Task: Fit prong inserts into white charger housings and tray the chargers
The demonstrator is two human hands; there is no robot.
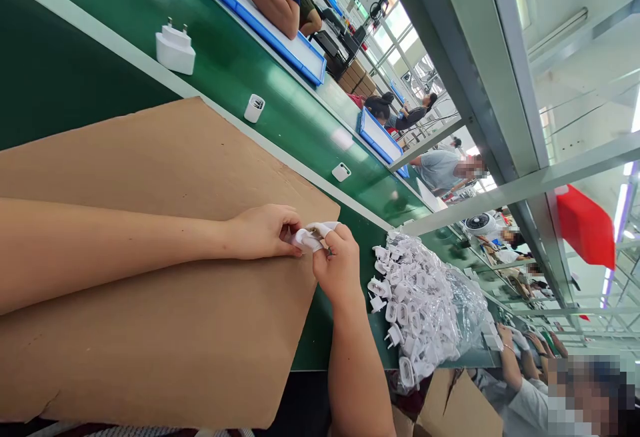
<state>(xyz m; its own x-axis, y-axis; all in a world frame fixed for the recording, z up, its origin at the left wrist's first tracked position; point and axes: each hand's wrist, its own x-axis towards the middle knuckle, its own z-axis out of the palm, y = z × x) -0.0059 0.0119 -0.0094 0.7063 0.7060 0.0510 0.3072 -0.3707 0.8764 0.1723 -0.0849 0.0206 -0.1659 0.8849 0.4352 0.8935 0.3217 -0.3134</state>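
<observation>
Both my hands meet over the far edge of a brown cardboard sheet (150,317) that lies on the green bench. My left hand (263,232) and my right hand (339,265) pinch the same small white plug part (307,238) between their fingertips, some of which wear white finger covers. Just beyond my right hand lies a heap of several white plug parts (417,304) on clear plastic wrap.
A green conveyor belt (240,70) carries a white charger (175,49) and two small white parts (254,108) (341,172). Blue trays (270,27) (380,137) sit on its far side by other people. A co-worker's arm (515,364) is near the heap. A red bin (585,227) hangs on the frame.
</observation>
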